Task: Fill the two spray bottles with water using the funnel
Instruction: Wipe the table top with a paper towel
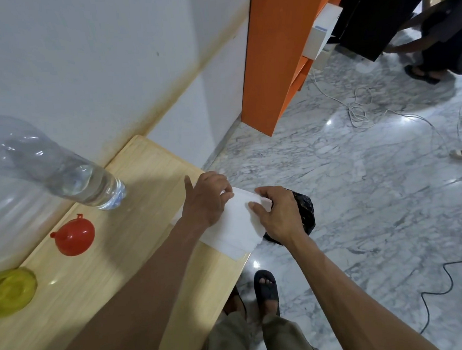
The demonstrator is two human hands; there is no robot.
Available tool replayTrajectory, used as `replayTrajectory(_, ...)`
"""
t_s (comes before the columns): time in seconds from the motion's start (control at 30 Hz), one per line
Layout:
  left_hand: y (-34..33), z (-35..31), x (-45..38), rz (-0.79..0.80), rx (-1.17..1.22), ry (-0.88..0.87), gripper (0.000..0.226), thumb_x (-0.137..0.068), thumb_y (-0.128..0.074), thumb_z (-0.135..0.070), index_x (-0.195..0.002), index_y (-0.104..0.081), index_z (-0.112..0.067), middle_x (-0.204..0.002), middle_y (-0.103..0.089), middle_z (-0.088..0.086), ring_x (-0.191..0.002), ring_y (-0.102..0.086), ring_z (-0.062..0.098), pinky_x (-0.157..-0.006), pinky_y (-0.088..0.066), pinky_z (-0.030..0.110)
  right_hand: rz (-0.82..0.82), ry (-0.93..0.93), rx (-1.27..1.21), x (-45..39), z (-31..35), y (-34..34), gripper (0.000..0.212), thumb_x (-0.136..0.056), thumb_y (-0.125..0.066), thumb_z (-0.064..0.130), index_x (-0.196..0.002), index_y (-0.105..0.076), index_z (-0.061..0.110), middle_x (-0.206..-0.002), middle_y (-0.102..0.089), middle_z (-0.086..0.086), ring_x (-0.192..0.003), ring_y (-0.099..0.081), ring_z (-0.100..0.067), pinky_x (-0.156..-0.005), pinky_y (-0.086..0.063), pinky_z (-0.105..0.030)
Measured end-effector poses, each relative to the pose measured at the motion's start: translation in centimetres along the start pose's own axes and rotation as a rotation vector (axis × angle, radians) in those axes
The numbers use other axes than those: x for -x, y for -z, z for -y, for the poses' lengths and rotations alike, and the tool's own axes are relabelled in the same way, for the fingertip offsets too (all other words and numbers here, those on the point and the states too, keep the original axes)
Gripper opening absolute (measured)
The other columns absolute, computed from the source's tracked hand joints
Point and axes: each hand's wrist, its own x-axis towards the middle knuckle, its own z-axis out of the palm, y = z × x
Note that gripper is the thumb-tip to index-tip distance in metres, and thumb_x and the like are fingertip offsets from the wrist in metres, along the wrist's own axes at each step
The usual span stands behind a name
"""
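Note:
Both my hands hold a white paper tissue (pixel 232 229) at the right end of the light wooden table (pixel 117 276). My left hand (pixel 208 195) pinches its far edge, and my right hand (pixel 277 215) grips its right side over the table's edge. A large clear water bottle (pixel 70 176), partly filled, stands at the left by the wall. A red funnel-like piece (pixel 74 235) lies on the table in front of it. A yellow-green translucent plastic thing (pixel 10 292) sits at the left edge of view. I see no spray bottles.
A black plastic bag (pixel 305 211) lies on the marble floor under my right hand. An orange panel (pixel 271 58) stands by the white wall. Cables (pixel 361 110) run over the floor. Another person's legs (pixel 438 48) show at the top right. My sandalled foot (pixel 266 286) is below.

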Motion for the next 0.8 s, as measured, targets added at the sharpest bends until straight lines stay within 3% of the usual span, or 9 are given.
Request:
replayTrajectory(0.1, 0.1, 0.5, 0.3, 0.002, -0.016, 0.004, 0.012, -0.094, -0.063, -0.032, -0.098, -0.066, -0.021, -0.126, -0.06, -0.012, -0.138, -0.035, 0.008, -0.119, -0.003, 0.06, 0.047, 0.007, 0.114, 0.6, -0.5, -0.2, 0.027, -0.091, -0.074, 0.025, -0.117, -0.072, 0.017, -0.109, -0.071, -0.001, -0.118, -0.049, -0.024, -0.094, -0.047, -0.042)
replayTrajectory(0.23, 0.0, 1.3, 1.2, 0.032, -0.08, -0.027, 0.019, -0.091, -0.068, -0.036, -0.105, -0.066, -0.024, -0.139, -0.053, -0.011, -0.145, -0.027, 0.009, -0.12, -0.003, 0.06, 0.008, 0.023, 0.082, 1.2, -0.7, -0.6, 0.018, -0.094, -0.069, 0.016, -0.11, -0.076, 0.014, -0.102, -0.074, -0.004, -0.117, -0.051, -0.023, -0.086, -0.045, -0.031)
replayTrajectory(0.33, -0.2, 1.6, 2.0, 0.063, -0.124, -0.067, 0.026, -0.087, -0.072, -0.043, -0.108, -0.067, -0.028, -0.148, -0.045, -0.009, -0.148, -0.02, 0.01, -0.119, -0.002, 0.061, -0.003, 0.03, 0.087, 1.4, -0.8, -0.7, 0.016, -0.094, -0.07, 0.015, -0.108, -0.075, 0.014, -0.101, -0.073, -0.002, -0.114, -0.051, -0.024, -0.086, -0.045, -0.031)
replayTrajectory(0.5, -0.8, 1.8, 3.5, 0.188, -0.146, -0.172, 0.055, -0.069, -0.078, -0.061, -0.117, -0.066, -0.038, -0.159, -0.029, -0.01, -0.152, -0.007, 0.013, -0.118, 0.011, 0.059, 0.045, -0.017, 0.084, 2.1, -1.9, -0.5, 0.027, -0.084, -0.081, 0.029, -0.108, -0.073, 0.018, -0.104, -0.066, 0.002, -0.111, -0.049, -0.021, -0.09, -0.048, -0.037)
replayTrajectory(0.57, -1.3, 1.9, 4.0, 0.21, -0.161, -0.2, 0.06, -0.066, -0.08, -0.062, -0.119, -0.065, -0.04, -0.16, -0.027, -0.01, -0.153, -0.006, 0.013, -0.117, 0.014, 0.059, 0.052, -0.002, 0.069, 2.5, -2.2, -0.6, 0.031, -0.081, -0.084, 0.033, -0.107, -0.073, 0.019, -0.108, -0.064, 0.003, -0.111, -0.048, -0.017, -0.086, -0.047, -0.032)
replayTrajectory(0.63, -1.6, 2.0, 4.3, 0.206, -0.151, -0.211, 0.048, -0.071, -0.078, -0.058, -0.114, -0.068, -0.039, -0.161, -0.028, -0.01, -0.153, -0.007, 0.013, -0.116, 0.017, 0.059, 0.056, 0.031, 0.076, 2.9, -2.3, -0.8, 0.032, -0.077, -0.086, 0.035, -0.102, -0.074, 0.018, -0.109, -0.061, 0.005, -0.111, -0.048, -0.014, -0.082, -0.048, -0.029)
replayTrajectory(0.8, -1.8, 2.0, 4.5, 0.183, -0.114, -0.219, 0.014, -0.088, -0.069, -0.046, -0.091, -0.074, -0.034, -0.16, -0.032, -0.011, -0.154, -0.008, 0.012, -0.115, 0.019, 0.059, 0.023, 0.15, 0.083, 3.6, -3.3, -1.6, 0.02, -0.08, -0.085, 0.03, -0.09, -0.073, 0.017, -0.104, -0.056, 0.005, -0.1, -0.049, -0.011, -0.076, -0.055, -0.041)
